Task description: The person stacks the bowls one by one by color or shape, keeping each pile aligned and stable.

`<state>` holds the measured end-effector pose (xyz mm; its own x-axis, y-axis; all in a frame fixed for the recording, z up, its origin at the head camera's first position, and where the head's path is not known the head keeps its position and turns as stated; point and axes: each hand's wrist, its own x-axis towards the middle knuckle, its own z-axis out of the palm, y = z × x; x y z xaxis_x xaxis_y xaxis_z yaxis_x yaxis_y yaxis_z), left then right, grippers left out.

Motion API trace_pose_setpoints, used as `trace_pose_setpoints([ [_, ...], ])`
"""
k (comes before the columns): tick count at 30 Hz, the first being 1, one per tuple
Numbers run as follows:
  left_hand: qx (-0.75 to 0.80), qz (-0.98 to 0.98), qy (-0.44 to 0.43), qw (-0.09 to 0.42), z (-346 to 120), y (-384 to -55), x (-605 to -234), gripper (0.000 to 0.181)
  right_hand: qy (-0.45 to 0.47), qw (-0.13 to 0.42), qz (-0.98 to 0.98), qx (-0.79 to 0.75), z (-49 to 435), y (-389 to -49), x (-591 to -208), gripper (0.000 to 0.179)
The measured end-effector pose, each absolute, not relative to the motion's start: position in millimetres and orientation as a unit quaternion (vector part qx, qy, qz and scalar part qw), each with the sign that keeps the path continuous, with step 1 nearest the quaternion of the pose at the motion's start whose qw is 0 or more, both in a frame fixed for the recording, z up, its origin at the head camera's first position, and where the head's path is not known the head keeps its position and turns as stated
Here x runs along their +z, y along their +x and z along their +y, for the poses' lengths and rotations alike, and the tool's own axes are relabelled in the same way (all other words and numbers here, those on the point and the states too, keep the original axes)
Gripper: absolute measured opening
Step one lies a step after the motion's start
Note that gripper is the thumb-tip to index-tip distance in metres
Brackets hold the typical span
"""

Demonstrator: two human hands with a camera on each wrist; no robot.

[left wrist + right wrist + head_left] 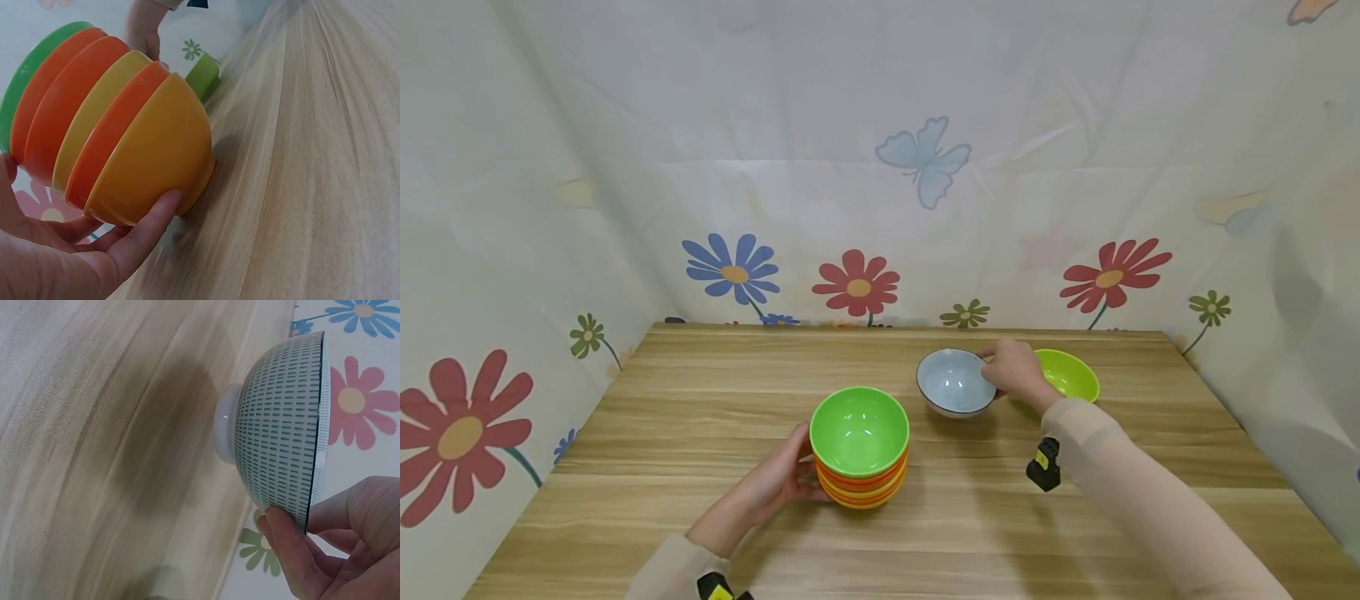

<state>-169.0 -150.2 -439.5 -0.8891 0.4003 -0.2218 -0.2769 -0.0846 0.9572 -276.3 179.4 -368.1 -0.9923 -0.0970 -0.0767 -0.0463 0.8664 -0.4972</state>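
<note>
Green-dashed bowl (pixel 281 425) underside, wrist-cam only

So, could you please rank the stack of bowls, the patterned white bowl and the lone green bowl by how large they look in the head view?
1. Stack of bowls, nearest the camera.
2. Patterned white bowl.
3. Lone green bowl, partly hidden behind the right hand, so unsure.
</note>
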Motion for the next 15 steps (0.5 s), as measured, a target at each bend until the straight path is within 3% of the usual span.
trace_pose_setpoints([
  [15,0.733,0.638,0.049,0.23,-149.9,-169.0,-439.0,0.074,-0.096,0.039,0.965,-0.241,171.5,-274.1,-340.3,0.038],
])
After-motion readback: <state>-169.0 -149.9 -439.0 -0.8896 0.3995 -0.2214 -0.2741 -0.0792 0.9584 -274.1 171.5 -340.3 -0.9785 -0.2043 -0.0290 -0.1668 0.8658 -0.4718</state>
